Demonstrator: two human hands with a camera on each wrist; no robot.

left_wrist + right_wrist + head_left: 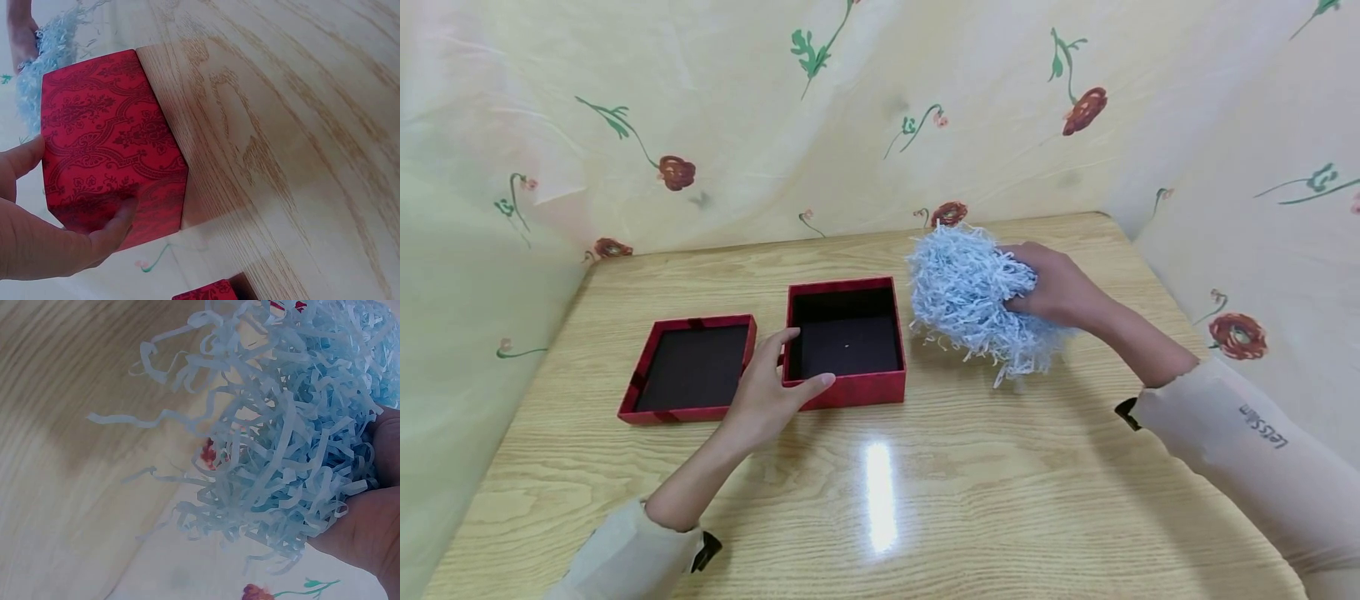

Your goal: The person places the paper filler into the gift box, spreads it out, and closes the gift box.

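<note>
My left hand (pixel 767 400) holds the near left corner of an open red box (pixel 857 390) with a dark inside. Its thumb lies by the front rim and a finger by the left rim. In the left wrist view the box's patterned red wall (pixel 106 125) shows beside the fingers. A big tangle of light blue shredded paper (pixel 958 283) is gripped by my right hand (pixel 1060 287), just right of the box. Strands of the shredded paper (pixel 294 437) spread loosely past the fingers in the right wrist view. Part of my right hand is hidden by the paper.
A shallow red lid (pixel 692 367) with a dark inside lies face up left of the box. Both stand on a wood-grain table (pixel 985 483). A flower-patterned cloth (pixel 737 108) hangs behind the table and at its sides.
</note>
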